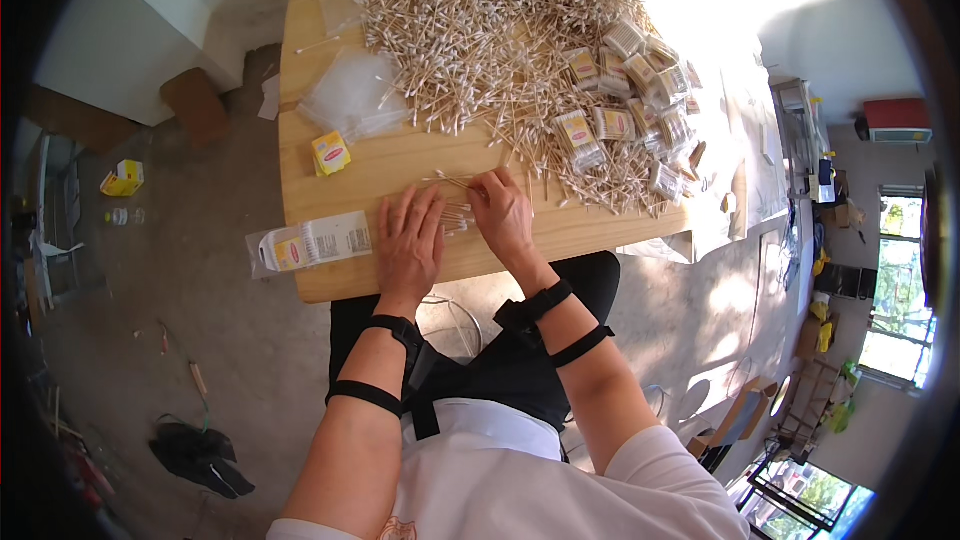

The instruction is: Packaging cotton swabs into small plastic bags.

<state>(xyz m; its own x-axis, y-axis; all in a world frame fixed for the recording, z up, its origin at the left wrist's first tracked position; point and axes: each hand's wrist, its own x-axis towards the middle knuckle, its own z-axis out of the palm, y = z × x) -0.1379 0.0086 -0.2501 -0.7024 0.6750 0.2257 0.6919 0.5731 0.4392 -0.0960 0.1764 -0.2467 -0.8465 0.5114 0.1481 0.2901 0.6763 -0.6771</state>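
Note:
My left hand (410, 240) lies palm down near the front edge of the wooden table (350, 282), its fingers stretched out and slightly spread. Just right of it, my right hand (503, 217) has its fingers bent together at the end of a few cotton swabs (447, 178) that point left toward my left fingertips. A small row of loose swabs (457, 218) lies on the wood between both hands. Beside my left hand is a clear plastic sleeve with a printed card (322, 243). What lies under my left palm is hidden.
A large heap of cotton swabs (480, 35) covers the far part of the table. Several filled swab packs (612, 123) rest on its right side. Clear plastic bags (355, 92) and a small yellow box (330, 154) are at the left. Another yellow box (122, 178) is farther left.

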